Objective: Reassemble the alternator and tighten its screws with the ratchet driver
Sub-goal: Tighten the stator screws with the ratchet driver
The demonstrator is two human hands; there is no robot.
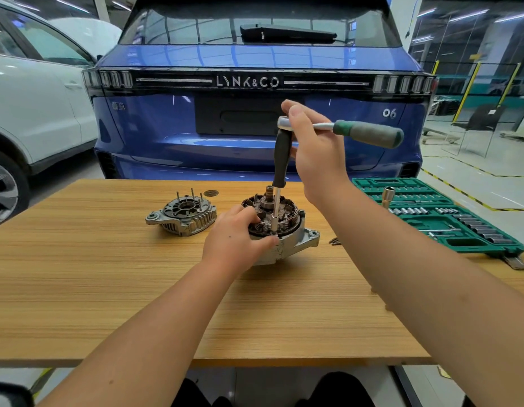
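while the alternator body [279, 230] sits near the middle of the wooden tabletop [108, 289], its copper windings and central shaft face upward.

left hand [235, 239]: curled against the near-left side of the alternator body, fingers wrapped over the rim and thumb close to the spot where the tool tip lands; gripping the housing.

right hand [316, 148]: raised above the alternator, fingers closed around the head end of the ratchet driver [340, 130]; the green and grey handle sticks out to the right, roughly level, free of the palm.

extension bar [279, 177]: black-sleeved upper part and bright steel lower part, hanging nearly upright from the ratchet head, slightly tilted; its socket tip meets the front rim of the alternator body, just beside the left thumb. whether a screw sits under the tip cannot be told.

alternator end cover [183, 215]: separate piece, lying on the tabletop to the left of the body, apart from it, with thin studs pointing up.

loose screws [334, 240]: small dark cluster on the tabletop just right of the alternator body.

socket set case [436, 215]: green, open, at the right edge of the tabletop, rows of sockets in its compartments, one socket standing upright near its far-left side.

blue car [254, 98]: rear end directly beyond the tabletop. white car [34, 107]: at the left.
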